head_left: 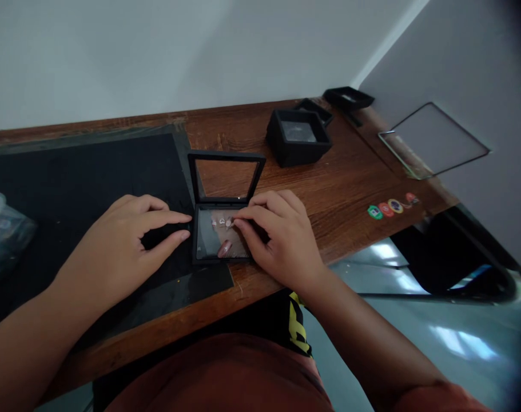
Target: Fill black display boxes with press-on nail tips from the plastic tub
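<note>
A small black hinged case (200,259) with a windowed lid (226,155) stands open near the table's front edge. Several tiny pale pieces (222,221) lie in a row on the clear, shiny film in its base. My left hand (127,240) is at the case's left side, thumb and forefinger apart, fingertips at or very near its edge. Over the right part of the base, my right hand (281,234) has thumb and forefinger pinched together at a tiny pale piece (229,224), too small to name. My right hand hides the case's right edge.
Stacked black frames or cases (298,150) stand behind to the right, with another black case (348,98) in the corner. A dark mat (92,171) covers the left of the wooden table (238,289). A clear plastic tub (5,240) stands far left. Round stickers (385,209) are at right.
</note>
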Tool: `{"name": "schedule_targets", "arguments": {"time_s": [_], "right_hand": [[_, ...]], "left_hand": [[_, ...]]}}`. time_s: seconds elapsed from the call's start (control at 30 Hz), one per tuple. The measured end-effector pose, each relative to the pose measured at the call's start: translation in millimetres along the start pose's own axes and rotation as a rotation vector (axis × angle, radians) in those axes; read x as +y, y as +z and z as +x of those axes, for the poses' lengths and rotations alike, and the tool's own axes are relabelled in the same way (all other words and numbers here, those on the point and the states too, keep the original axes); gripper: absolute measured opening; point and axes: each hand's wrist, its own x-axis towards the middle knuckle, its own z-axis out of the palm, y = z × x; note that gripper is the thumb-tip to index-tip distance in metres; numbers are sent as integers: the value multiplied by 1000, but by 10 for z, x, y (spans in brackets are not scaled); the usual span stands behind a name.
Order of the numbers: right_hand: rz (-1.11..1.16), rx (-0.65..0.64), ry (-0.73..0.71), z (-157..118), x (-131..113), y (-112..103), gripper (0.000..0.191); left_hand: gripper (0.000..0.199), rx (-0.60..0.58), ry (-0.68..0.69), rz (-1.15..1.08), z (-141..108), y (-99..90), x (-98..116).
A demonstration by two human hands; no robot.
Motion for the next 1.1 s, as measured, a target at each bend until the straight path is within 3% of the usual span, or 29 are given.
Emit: {"name": "schedule_targets", "arguments": {"time_s": [0.23, 0.83, 1.1], "right_hand": [[7, 74, 5, -11, -27, -8, 13], [-25, 19, -12, -18, -39, -5, 13], [-7, 66, -118, -52, -38, -15, 16]], "left_hand": [[33, 14, 24, -2, 13, 16, -6], [28, 22, 27, 19, 49, 20, 99], [26, 0, -6, -27, 35, 11, 47]]}}
